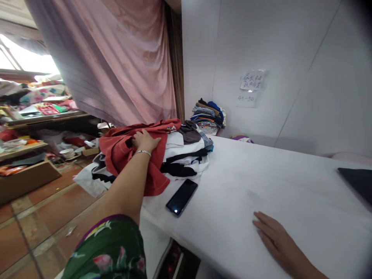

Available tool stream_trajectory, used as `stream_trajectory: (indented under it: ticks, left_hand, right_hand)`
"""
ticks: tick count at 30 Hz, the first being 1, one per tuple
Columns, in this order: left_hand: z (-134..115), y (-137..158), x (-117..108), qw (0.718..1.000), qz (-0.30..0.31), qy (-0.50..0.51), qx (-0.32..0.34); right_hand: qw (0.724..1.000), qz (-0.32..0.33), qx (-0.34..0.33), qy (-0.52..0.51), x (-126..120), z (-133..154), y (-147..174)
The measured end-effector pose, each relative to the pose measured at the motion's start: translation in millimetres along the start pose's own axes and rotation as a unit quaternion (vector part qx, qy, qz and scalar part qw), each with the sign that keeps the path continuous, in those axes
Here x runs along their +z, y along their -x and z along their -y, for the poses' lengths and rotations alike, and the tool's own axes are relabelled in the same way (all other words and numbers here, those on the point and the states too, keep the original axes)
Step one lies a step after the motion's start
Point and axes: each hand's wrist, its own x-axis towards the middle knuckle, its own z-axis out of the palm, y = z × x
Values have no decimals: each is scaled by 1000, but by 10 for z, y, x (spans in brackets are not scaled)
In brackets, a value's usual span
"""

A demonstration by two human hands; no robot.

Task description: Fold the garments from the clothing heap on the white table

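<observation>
- white cloth-covered bench (261,186) runs along a pale panelled wall, with a pink curtain (116,58) hanging behind its far end and cluttered shelves off to the left.
- your left hand (145,140) lies on the rust-red cotton garment (124,155) that tops the heap of black-and-white clothes (186,159) at the bench's far left end; its grip looks curled into the fabric, pinching a fold.
- your right hand (274,234) rests flat on bare bench, fingers spread, holding nothing, well apart from the heap.
- a black smartphone (182,197) lies face up just beside the garment's lower hem, so lift the cloth upward rather than dragging it across.
- take the red garment alone; the layers beneath look loose and could slide off the edge.
- a smaller folded stack of dark clothes (207,114) sits against the wall, below a taped paper note (252,81).
</observation>
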Motion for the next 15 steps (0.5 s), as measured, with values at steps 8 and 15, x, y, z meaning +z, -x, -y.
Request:
stream_trajectory:
  ticks: [8,15]
  left_hand:
    - [84,-274,-95,997,74,25,-22]
    - [46,-20,-237,987,22,156,-18]
  right_hand:
    - [1000,-14,-5,-1,-9,88,-17]
    - [1000,21,12,-3,-101,223,-63]
